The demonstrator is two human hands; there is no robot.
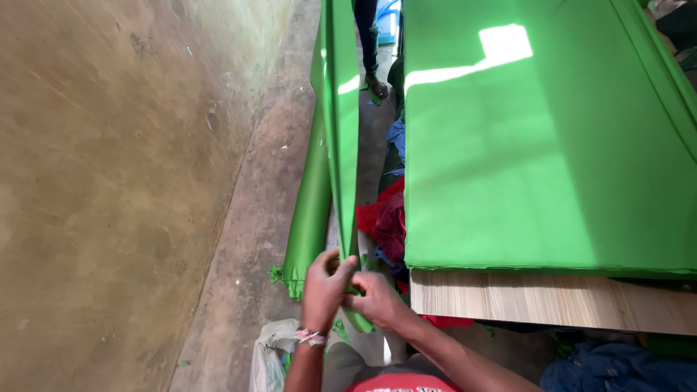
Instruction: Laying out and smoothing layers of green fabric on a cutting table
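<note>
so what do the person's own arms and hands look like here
Both hands are bare, no gloves. The left hand has a beaded wristband in red, white and dark bands. The right hand wears nothing, and its forearm is uncovered, with no sleeve showing.

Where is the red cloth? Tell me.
In the head view, the red cloth lies on the floor at centre, between the hanging green fabric strip and the wooden table, above both hands.

Left hand [324, 289] and right hand [377, 299] pinch a hanging green cloth strip [341, 131]
</note>
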